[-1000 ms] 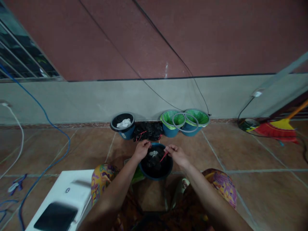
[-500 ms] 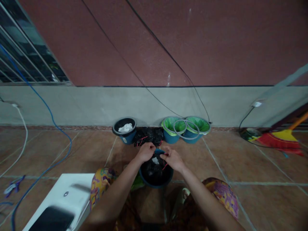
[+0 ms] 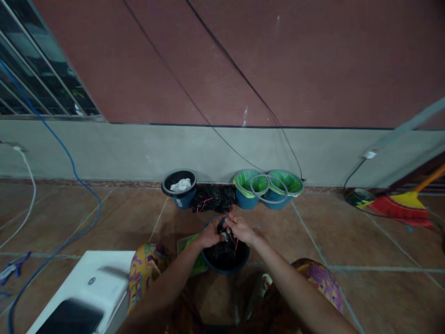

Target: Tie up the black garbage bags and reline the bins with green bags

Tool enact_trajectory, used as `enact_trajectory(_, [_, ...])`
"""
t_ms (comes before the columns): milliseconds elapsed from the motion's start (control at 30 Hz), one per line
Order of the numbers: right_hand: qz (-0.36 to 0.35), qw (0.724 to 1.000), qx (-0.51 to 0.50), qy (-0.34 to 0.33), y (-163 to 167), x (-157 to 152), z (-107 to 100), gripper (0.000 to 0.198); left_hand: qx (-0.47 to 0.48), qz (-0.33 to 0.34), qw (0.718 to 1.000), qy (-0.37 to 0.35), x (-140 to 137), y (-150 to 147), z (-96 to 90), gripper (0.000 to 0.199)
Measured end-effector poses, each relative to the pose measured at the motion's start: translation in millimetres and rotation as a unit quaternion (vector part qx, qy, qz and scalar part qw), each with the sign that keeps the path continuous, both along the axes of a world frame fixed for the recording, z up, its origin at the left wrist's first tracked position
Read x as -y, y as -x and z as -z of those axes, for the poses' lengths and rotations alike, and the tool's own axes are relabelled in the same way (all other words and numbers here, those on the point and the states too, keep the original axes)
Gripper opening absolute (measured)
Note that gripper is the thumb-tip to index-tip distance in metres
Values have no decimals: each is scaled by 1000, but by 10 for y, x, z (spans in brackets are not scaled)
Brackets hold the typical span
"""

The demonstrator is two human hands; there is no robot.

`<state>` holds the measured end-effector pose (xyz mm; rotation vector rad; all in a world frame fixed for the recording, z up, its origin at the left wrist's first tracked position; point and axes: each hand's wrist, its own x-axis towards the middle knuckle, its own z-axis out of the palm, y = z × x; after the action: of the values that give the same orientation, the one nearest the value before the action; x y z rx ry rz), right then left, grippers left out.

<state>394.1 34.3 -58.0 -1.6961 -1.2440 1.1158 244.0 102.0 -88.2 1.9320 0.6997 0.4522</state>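
Between my knees stands a blue bin with a black trash bag in it, its red drawstring showing. My right hand is closed at the bag's gathered top, with a bit of red drawstring at its fingertips. Beside it, at the bin's far left rim, my left hand has its fingers curled on the black plastic; its fingertips are partly hidden. Something whitish shows between the hands.
Along the wall stand a bin with white waste, a black bag bundle and two green-lined bins with loose grey rings. A white box carries a dark phone-like slab. A blue hose crosses the left floor.
My hands have come down and closer together over the bin. The far rim, raised between them before, is now behind my fingers. My right hand has moved left to the bag's top.
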Motion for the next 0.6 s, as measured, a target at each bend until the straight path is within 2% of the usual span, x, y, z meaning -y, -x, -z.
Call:
enact_trajectory(67, [-28, 999, -1, -16, 6, 15, -35, 42, -18, 46, 999, 15, 88, -64, 199, 74])
enact_trajectory(100, [-31, 999, -10, -21, 17, 20, -59, 43, -39, 45, 998, 15, 144, -111, 293, 71])
enact_trajectory(167, [-9, 999, -49, -15, 39, 29, -134, 44, -103, 14, 995, -3, 268, -207, 465, 56])
enact_trajectory(233, [31, 996, -85, -2, 43, 35, -240, 42, -175, -31, 983, -32, 385, -281, 604, 32])
enact_trajectory(300, [54, 994, -93, -8, 16, 37, -349, 39, -228, -57, 970, -58, 473, -317, 696, 25])
enact_trajectory(400, [73, 993, -86, -22, -57, 28, -434, 36, -264, -56, 960, -72, 522, -300, 743, 33])
enact_trajectory(500, [100, 991, -92, -8, -115, 15, -408, 35, -274, -41, 958, -74, 472, -227, 703, 35])
enact_trajectory(600, [93, 991, -95, -4, -128, 9, -374, 35, -234, -52, 969, -53, 361, -161, 597, 61])
